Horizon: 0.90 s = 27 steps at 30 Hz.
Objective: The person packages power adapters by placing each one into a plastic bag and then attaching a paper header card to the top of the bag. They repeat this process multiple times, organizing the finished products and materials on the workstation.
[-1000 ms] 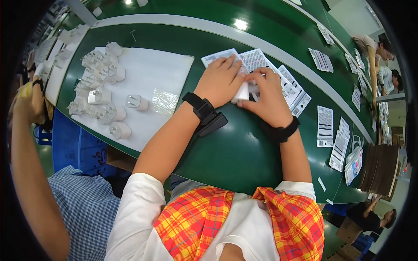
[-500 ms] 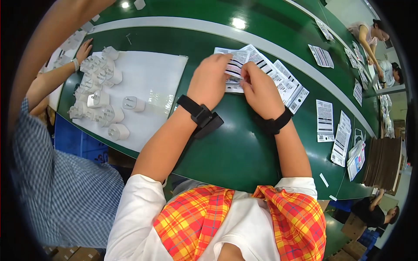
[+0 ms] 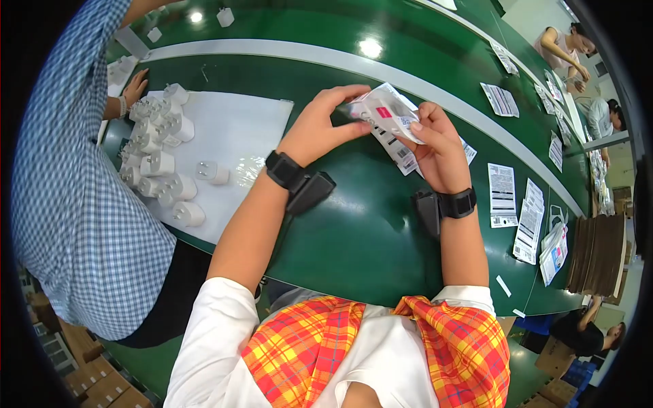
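Above the green table, my right hand [image 3: 439, 146] grips a white printed pouch [image 3: 386, 112] by its right part, thumb on top. My left hand [image 3: 323, 126] is curved round the pouch's left end, its thumb and fingers at opposite edges of it. The contents of the pouch, if any, do not show. Below and behind the hands lie several more printed pouches [image 3: 398, 151], partly covered by the held one and my right hand. Each wrist wears a black strap with a small black block.
White plug adapters [image 3: 160, 163] crowd a white sheet [image 3: 252, 136] on the left; a co-worker's hand [image 3: 136, 85] rests beside them. More pouches [image 3: 503, 194] lie at the right, near stacked brown cardboard [image 3: 598, 255]. A pale strip [image 3: 286, 47] crosses the table beyond my hands.
The pouch has been lifted off the others and turned to a side with a pink mark. My hands have moved apart to its two ends. The co-worker at left has leaned forward.
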Tool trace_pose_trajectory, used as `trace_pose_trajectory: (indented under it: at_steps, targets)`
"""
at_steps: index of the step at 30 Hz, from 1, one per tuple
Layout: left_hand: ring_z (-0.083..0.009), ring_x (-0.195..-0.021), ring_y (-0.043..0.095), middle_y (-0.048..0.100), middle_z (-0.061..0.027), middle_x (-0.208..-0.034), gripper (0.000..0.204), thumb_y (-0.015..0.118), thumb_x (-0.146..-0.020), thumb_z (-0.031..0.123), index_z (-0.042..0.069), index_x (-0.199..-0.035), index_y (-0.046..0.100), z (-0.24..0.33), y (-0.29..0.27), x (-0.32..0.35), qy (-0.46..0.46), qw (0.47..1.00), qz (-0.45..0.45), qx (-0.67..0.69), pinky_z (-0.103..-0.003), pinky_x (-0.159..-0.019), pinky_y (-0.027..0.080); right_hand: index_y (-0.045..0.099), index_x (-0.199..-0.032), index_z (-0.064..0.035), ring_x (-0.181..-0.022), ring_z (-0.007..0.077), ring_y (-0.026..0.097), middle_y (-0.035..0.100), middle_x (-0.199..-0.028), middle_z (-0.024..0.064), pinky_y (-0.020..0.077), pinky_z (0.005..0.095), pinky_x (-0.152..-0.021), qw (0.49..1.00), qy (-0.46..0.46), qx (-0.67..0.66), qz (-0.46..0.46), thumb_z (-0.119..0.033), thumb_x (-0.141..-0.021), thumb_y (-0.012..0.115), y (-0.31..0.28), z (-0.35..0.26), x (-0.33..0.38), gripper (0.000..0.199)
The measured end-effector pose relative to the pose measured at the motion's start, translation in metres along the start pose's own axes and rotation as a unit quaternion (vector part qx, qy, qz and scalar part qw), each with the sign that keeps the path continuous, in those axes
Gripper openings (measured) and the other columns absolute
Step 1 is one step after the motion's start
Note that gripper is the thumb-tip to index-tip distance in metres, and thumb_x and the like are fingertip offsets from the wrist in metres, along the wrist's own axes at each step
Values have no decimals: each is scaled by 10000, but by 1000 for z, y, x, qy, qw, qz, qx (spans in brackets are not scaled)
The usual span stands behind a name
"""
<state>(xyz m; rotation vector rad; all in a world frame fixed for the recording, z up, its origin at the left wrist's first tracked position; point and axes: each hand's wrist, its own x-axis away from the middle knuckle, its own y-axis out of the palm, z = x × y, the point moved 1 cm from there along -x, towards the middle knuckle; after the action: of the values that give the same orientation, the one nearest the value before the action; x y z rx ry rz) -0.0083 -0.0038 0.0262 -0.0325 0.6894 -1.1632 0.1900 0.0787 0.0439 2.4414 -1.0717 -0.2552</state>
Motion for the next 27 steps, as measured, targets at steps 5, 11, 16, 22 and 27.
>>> trace_pose_trajectory:
  at_steps: [5,11,16,22,27]
  targets:
    - [-114,-855,612,670,-61,-888,303,659,-882,262,10,-1048,667,-13,7,3,-147,972,10,184,-279,-771,491,490,-1148,-43,-899,130,539,547,-1069,55,465,265,-809,992,-55,89,-76,-177,-902,646,0,3,3,320]
    - [-98,-751,555,639,-44,-808,319,591,-955,281,-22,-1032,656,2,30,7,-264,923,31,279,-258,-704,461,609,-1065,-4,-640,74,542,611,-813,18,411,220,-557,955,88,279,46,-347,-932,641,-6,24,-3,369]
    - [-90,-726,551,646,-42,-811,339,542,-995,281,-40,-1028,646,-1,25,9,-187,947,89,246,-262,-701,468,654,-966,1,-524,38,464,557,-648,-28,312,213,-464,956,40,274,94,-333,-967,592,8,18,3,339]
    - [-174,-813,606,693,-72,-919,221,562,-961,210,37,-1033,679,-16,28,-3,-114,982,53,141,-306,-740,470,650,-1068,11,-730,134,625,669,-901,70,469,267,-695,950,-73,304,19,-204,-973,565,-27,7,-20,249]
    - [-237,-1003,568,702,-22,-1018,173,596,-891,142,134,-1011,720,-28,33,9,1,988,-107,-115,-374,-885,391,663,-1124,-34,-953,262,666,673,-1154,132,474,380,-915,605,-157,768,-140,-111,-877,619,-71,0,-6,262]
